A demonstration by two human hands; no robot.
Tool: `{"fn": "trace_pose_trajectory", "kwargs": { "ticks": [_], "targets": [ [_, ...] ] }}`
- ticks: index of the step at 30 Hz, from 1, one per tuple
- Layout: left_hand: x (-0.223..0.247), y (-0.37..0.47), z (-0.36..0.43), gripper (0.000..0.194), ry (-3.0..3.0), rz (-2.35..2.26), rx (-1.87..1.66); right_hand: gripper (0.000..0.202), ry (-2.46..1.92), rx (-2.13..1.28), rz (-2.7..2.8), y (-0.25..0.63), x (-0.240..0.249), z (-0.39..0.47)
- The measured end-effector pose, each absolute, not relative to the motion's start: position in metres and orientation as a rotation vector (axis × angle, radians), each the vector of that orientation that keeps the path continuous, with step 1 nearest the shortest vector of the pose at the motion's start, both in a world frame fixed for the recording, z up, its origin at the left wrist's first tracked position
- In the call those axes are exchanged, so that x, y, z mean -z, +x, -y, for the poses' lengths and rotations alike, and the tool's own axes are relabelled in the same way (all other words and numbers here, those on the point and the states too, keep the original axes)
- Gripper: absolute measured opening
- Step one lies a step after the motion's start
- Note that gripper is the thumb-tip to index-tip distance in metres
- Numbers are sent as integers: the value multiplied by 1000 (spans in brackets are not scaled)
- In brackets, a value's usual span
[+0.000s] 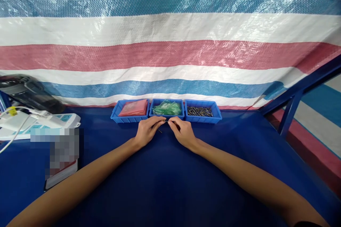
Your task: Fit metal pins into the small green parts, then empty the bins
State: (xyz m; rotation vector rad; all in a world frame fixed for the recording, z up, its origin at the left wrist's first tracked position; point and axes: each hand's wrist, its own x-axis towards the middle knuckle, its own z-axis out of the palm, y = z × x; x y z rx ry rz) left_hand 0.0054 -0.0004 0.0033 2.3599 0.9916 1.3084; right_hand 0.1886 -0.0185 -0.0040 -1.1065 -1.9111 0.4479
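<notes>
Both hands meet over the blue table, just in front of the middle bin. A thin dark screw-like piece point(166, 121) spans the gap between their fingertips. My left hand point(149, 129) pinches its left end, and my right hand point(183, 131) pinches its right end. Another small dark piece point(160, 131) shows just below my left fingers. Behind the hands stand three blue bins in a row: the left one holds pink sheets or bags point(134, 108), the middle one green plastic bags point(167, 107), the right one many small screws point(199, 111).
A white power strip point(66, 118) with plugs and cables lies at the left, beside a dark bottle point(34, 92). A phone-like object point(62, 175), partly blurred, is near my left forearm. Striped sheeting point(170, 55) hangs behind; a blue frame point(290, 113) stands right.
</notes>
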Motion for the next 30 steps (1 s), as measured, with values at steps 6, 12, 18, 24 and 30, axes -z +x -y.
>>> {"fn": "trace_pose_trajectory", "kwargs": {
  "ticks": [6, 12, 18, 24, 30],
  "targets": [
    [-4, 5, 2, 22, 2318, -1009, -1294, 26, -1098, -419, 1950, 189, 6, 18],
    [-7, 3, 5, 23, 2177, -1026, -1164, 26, -1068, -390, 1976, 188, 5, 19],
    [-5, 0, 4, 23, 2164, -946, -1119, 25, -1072, -374, 1971, 187, 4, 20],
    [0, -1, 3, 23, 2172, -964, -1133, 25, -1070, -367, 1982, 187, 7, 18],
    [-3, -1, 4, 22, 2248, -988, -1167, 23, -1065, -373, 1983, 187, 8, 19]
  ]
}}
